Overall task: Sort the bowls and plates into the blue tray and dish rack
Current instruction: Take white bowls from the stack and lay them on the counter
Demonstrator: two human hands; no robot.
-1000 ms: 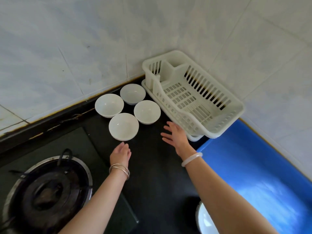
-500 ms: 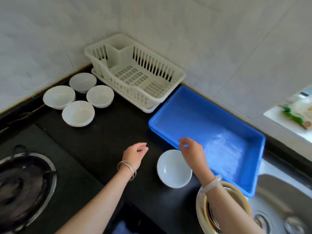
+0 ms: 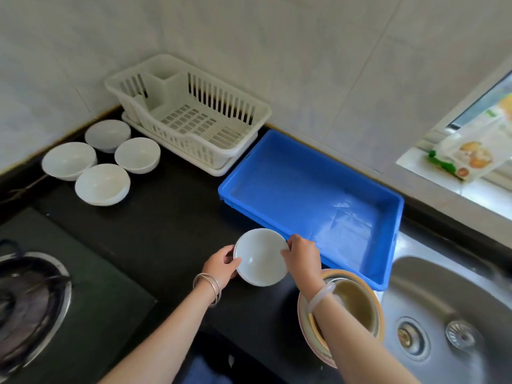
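1. Gripping one white bowl (image 3: 261, 259) from both sides: left hand (image 3: 221, 266) curled around its left rim, right hand (image 3: 302, 259) pinching its right rim, thumb on the inside
2. Held bowl is over the black counter (image 3: 166, 217), just beside the near-left edge of the blue tray (image 3: 304, 184); lifted or resting, cannot tell
3. Dish rack (image 3: 194, 120) stands against the back wall, just beside the tray's far-left corner
4. Four other bowls (image 3: 102, 184) sit upright, clustered on the counter left of the rack
5. Plate stack (image 3: 357, 306), tan-rimmed, lies under the right forearm, next to the sink (image 3: 443, 300)
6. Gas burner (image 3: 27, 295) at far left, well apart from both hands
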